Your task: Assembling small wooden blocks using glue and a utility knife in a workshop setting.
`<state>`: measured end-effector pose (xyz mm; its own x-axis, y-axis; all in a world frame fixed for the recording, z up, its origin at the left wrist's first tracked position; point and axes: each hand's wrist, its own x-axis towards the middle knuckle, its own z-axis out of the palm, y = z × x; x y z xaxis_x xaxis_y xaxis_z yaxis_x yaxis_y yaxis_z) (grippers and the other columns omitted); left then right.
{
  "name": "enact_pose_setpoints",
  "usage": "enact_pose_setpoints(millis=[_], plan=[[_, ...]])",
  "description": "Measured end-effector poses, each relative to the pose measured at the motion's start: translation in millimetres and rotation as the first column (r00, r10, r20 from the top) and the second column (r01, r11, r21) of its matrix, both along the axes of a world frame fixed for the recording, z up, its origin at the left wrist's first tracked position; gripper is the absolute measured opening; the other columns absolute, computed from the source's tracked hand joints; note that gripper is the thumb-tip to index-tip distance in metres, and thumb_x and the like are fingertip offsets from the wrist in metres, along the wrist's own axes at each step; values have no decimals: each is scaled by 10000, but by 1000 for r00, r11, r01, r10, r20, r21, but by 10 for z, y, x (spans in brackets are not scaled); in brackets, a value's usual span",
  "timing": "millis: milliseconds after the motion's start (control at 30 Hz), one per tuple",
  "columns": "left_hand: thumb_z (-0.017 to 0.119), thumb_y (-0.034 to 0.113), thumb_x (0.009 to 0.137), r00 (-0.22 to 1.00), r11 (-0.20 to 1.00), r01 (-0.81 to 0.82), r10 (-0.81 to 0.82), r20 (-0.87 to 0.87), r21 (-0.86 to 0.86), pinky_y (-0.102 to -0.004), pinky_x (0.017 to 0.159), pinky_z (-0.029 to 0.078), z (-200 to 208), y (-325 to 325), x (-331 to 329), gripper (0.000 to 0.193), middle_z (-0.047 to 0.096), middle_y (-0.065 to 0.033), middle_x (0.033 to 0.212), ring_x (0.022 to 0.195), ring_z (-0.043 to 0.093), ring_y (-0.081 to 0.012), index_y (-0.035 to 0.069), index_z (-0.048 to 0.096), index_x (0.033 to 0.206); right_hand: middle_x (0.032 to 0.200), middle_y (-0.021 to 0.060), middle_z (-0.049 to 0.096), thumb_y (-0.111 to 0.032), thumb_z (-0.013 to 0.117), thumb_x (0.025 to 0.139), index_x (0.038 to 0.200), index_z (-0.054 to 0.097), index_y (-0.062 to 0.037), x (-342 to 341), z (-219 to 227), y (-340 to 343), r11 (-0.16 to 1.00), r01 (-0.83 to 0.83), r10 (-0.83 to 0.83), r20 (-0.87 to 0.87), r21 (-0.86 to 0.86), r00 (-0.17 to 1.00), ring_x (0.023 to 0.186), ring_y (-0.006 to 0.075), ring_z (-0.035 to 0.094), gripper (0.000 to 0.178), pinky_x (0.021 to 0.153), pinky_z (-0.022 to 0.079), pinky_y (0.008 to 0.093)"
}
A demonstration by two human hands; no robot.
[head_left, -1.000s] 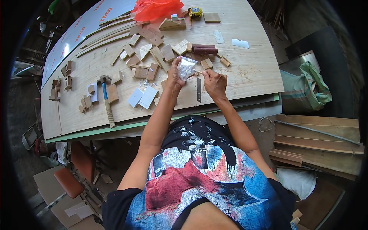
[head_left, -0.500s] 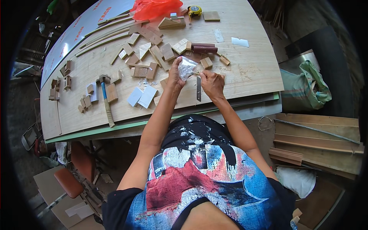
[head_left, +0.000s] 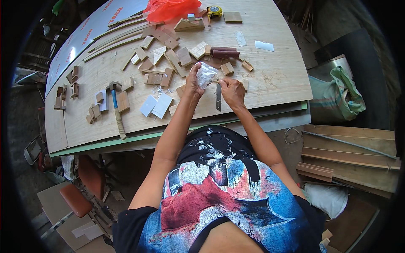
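Over the near middle of the workbench, my left hand (head_left: 193, 82) grips a small, crinkled clear plastic bag (head_left: 206, 75) from its left side. Its contents look whitish and cannot be made out. My right hand (head_left: 233, 92) is closed in a pinch at the bag's lower right end. A thin tan bit shows by those fingertips, too small to name. Just below the hands lies a dark metal ruler-like strip (head_left: 218, 98). Several wood blocks (head_left: 167, 77) lie left of the left hand, beside two white cards (head_left: 162, 106).
A claw hammer (head_left: 117, 110) lies on the workbench (head_left: 278, 63) at the left. Dark red rolls (head_left: 225, 52), a yellow tape measure (head_left: 214, 11) and a red plastic bag (head_left: 171, 9) are farther back. A green sack (head_left: 341, 92) stands off the right edge, above stacked boards (head_left: 350, 147).
The right hand has shifted slightly left, and the clear plastic bag has turned a little in the grip. The left hand stays nearly where it was.
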<state>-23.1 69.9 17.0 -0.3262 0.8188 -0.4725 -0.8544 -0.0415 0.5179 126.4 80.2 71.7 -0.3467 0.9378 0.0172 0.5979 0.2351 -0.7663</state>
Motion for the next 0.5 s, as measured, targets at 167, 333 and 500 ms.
enact_pose_setpoints(millis=[167, 333, 500], plan=[[626, 292, 711, 1000, 999, -2, 2, -10, -36, -382, 676, 504, 122, -36, 85, 304, 574, -71, 815, 739, 580, -228, 79, 518, 899, 606, 150, 577, -265, 526, 764, 711, 629, -48, -24, 48, -20, 999, 5, -3, 30, -44, 1000, 579, 300, 575, 246, 557, 432, 378], [614, 250, 740, 1000, 999, -3, 4, 11, -46, -377, 657, 501, 209, -54, 119, 262, 570, -66, 812, 740, 584, -216, 69, 519, 905, 597, 154, 574, -274, 512, 764, 682, 626, -48, -28, 13, -30, 998, 28, -27, 11, -59, 1000, 579, 304, 576, 267, 568, 432, 389], [612, 272, 726, 998, 1000, 15, -14, 54, -15, -408, 680, 504, 243, -50, 141, 299, 575, -87, 834, 755, 580, -249, 66, 513, 918, 557, 138, 552, -263, 537, 775, 734, 632, -34, -38, 6, -26, 983, -16, 17, 3, -183, 1000, 512, 242, 548, 252, 516, 404, 353]])
